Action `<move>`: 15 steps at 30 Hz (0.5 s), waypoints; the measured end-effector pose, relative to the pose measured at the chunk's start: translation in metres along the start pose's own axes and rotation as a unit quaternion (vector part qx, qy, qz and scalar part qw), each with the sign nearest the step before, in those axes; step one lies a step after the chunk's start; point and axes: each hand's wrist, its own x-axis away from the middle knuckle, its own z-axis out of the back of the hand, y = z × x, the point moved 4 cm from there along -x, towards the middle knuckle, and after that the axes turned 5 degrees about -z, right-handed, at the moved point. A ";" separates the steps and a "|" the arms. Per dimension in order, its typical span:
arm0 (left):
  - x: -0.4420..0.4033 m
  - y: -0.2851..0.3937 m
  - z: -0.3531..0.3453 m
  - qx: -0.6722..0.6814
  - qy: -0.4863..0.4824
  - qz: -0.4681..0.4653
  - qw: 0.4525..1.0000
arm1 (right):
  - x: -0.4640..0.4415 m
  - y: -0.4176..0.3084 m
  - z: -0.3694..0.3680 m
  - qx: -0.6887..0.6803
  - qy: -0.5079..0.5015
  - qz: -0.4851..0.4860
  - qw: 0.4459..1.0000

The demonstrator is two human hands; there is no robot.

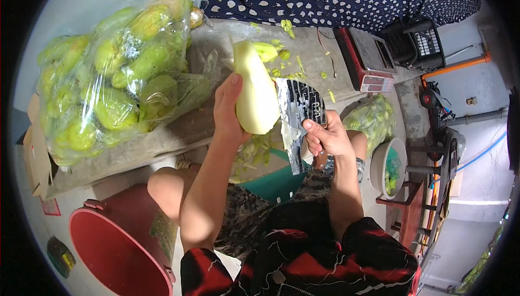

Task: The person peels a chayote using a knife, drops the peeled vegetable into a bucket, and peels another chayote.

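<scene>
Pale-green peeled oblong fruit (252,92) sits gripped in your left hand (228,109), and your right hand (331,137) clutches a broad black-and-silver knife (295,117)!

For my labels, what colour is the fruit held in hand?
The held fruit is pale yellowish green, seen in the head view.

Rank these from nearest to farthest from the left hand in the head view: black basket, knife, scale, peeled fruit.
1. Peeled fruit: held in the left hand.
2. Knife: right of the fruit, in the right hand.
3. Scale: farther right, beyond the knife.
4. Black basket: right of the scale.
</scene>
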 end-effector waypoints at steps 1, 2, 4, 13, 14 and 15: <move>0.001 0.000 -0.001 -0.001 0.000 0.000 1.000 | 0.000 0.000 0.000 0.005 -0.003 0.003 1.000; 0.001 0.001 -0.001 -0.011 0.003 -0.004 1.000 | 0.000 0.000 0.000 0.010 -0.005 0.006 1.000; 0.002 0.001 0.000 -0.021 0.006 -0.006 1.000 | -0.001 0.000 0.000 0.004 -0.006 0.003 1.000; 0.009 -0.015 0.003 0.000 0.054 0.027 0.998 | -0.007 -0.004 -0.007 -0.020 -0.024 0.006 1.000; 0.009 -0.015 0.002 -0.004 0.032 0.016 0.999 | -0.008 -0.005 -0.008 -0.023 -0.021 0.010 0.999; 0.008 -0.015 0.000 -0.008 0.010 0.006 1.000 | -0.008 -0.007 -0.008 -0.023 -0.021 0.010 0.999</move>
